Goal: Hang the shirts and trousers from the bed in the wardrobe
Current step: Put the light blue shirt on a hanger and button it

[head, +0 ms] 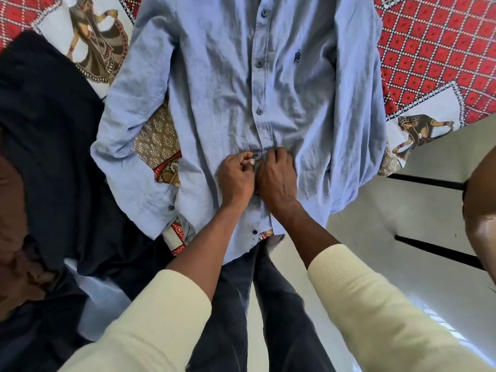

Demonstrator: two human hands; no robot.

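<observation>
A light blue, long-sleeved button-front cotton shirt lies face up and spread flat on a bed covered by a red diamond-patterned bedspread with printed dancer figures; its hem hangs just over the near edge of the bed, and its collar is cut off by the top of the frame. To the left a heap of dark navy cloth lies against the shirt's sleeve, with a brown garment beyond it at the frame edge; what kind of garments these are cannot be told. To the right the bedspread ends and pale tiled floor lies open beside the bed. The left hand has its fingers curled, thumb and forefinger pinching the shirt's placket beside a small dark button. The right hand, knuckles up and wrist bent, grips the opposite edge of the placket, touching the left hand; its fingertips are tucked under and hidden. Both forearms come from cream ribbed sleeves, above dark trouser legs.
</observation>
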